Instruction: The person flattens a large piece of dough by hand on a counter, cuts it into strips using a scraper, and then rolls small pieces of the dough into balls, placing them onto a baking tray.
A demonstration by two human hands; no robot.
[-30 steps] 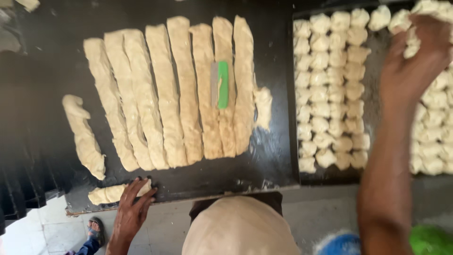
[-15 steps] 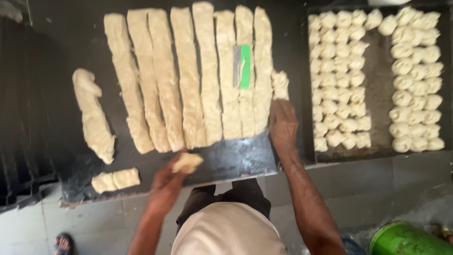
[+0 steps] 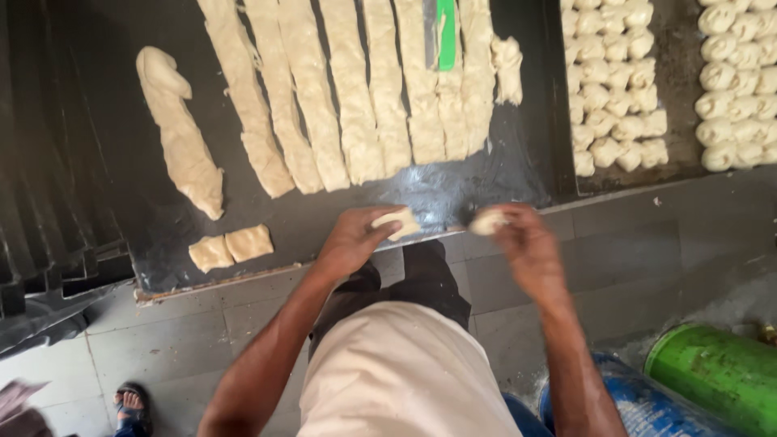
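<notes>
My left hand (image 3: 356, 239) grips a small pale dough piece (image 3: 396, 222) over the near edge of the black work table (image 3: 453, 194). My right hand (image 3: 526, 243) pinches another small dough piece (image 3: 488, 221) just to its right; the two pieces are apart. Several long dough strips (image 3: 348, 105) lie side by side on the table beyond my hands. A green-handled scraper (image 3: 445, 32) rests on the strips. Two cut dough squares (image 3: 231, 247) sit at the near left edge.
A dark tray (image 3: 680, 105) at the right holds several rows of shaped dough balls (image 3: 615, 97). One thick dough log (image 3: 178, 137) lies apart at the left. A green drum (image 3: 712, 372) and a blue-white sack (image 3: 647, 405) stand on the tiled floor. A sandalled foot (image 3: 129, 405) shows lower left.
My right hand has come back from the strips' end to the near edge with a dough piece. My left hand moved right, close to it, still holding its piece.
</notes>
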